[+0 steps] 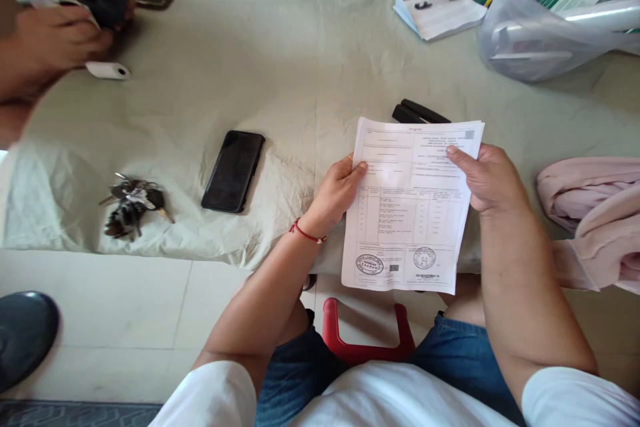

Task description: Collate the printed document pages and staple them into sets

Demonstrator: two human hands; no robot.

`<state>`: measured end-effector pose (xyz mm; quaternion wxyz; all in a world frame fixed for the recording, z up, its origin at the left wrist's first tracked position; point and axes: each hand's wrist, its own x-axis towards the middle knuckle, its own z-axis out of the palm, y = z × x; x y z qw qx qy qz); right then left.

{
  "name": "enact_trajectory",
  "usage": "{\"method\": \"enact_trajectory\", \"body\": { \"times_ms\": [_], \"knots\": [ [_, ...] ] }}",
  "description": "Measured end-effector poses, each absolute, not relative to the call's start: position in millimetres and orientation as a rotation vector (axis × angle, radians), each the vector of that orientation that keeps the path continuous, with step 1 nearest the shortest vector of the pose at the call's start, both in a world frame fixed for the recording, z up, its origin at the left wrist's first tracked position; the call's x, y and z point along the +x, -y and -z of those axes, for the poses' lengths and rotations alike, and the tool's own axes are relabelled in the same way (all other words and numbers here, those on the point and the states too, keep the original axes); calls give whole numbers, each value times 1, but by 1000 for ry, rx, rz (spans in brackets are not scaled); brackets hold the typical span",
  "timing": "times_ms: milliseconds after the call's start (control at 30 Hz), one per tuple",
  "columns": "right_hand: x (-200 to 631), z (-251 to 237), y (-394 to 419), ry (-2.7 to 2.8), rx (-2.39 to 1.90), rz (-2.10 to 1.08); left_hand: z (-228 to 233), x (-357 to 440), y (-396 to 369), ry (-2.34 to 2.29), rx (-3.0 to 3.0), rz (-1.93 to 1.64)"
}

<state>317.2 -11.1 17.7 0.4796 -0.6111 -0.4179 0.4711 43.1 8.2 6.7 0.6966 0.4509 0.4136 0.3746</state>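
Head view looks down on a pale cloth-covered table (300, 47). At its near edge a white printed paper form with two round stamps (413, 207) is held up between both hands: the left hand (336, 192) pinches its left margin, the right hand (484, 177) clasps its upper right corner, thumb on the face. A clear plastic bag of boxes (545, 20) lies far right. Left of the form rest a black smartphone (233, 171) and a bunch of keys (131, 205).
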Motion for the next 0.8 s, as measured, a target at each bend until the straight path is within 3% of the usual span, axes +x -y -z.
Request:
{"method": "enact_trajectory", "body": {
  "times_ms": [333,400,467,533,600,800],
  "knots": [
    [329,-11,14,1122,-1609,-1166,-1,51,-15,-1089,890,-1014],
    [331,-9,13,1221,-1734,-940,-3,52,-13,-1087,913,-1004],
    [329,-9,12,1341,-1843,-518,-4,53,-10,-1066,961,-994],
    [321,-14,12,1472,-1810,-83,-5,53,-8,-1025,1018,-966],
    [304,-19,13,1627,-1674,151,-5,55,-6,-976,1060,-912],
    [254,-23,16,1987,-1573,-228,-2,61,-1,-891,1129,-825]
  ]
}}
